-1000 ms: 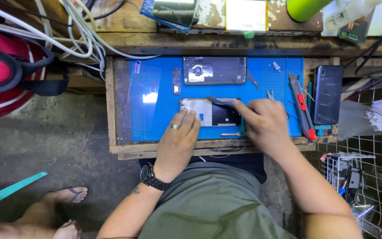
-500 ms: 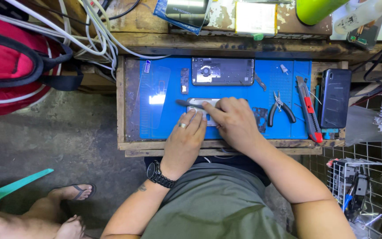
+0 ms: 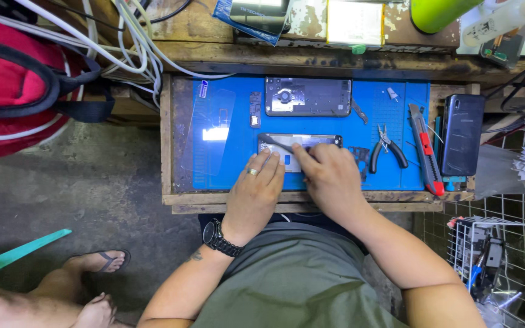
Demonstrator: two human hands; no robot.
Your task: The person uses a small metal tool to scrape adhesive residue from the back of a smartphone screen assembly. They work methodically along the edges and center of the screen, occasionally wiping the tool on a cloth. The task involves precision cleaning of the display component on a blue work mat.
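hands (image 3: 256,191) (image 3: 332,182) hide phone's (image 3: 311,141) lower half; tool (image 3: 276,143) tip unclear.

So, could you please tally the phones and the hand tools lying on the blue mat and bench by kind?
Phones or phone bodies: 3
Pliers: 1
Utility knives: 1
Tweezers: 1
Total: 6

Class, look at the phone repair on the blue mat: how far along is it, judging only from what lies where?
Done: an opened phone body lies apart at the mat's top. In hand: the left hand steadies a second phone part while the right hand works a thin dark tool on it. Left: both pieces are apart; pliers and cutter lie unused.
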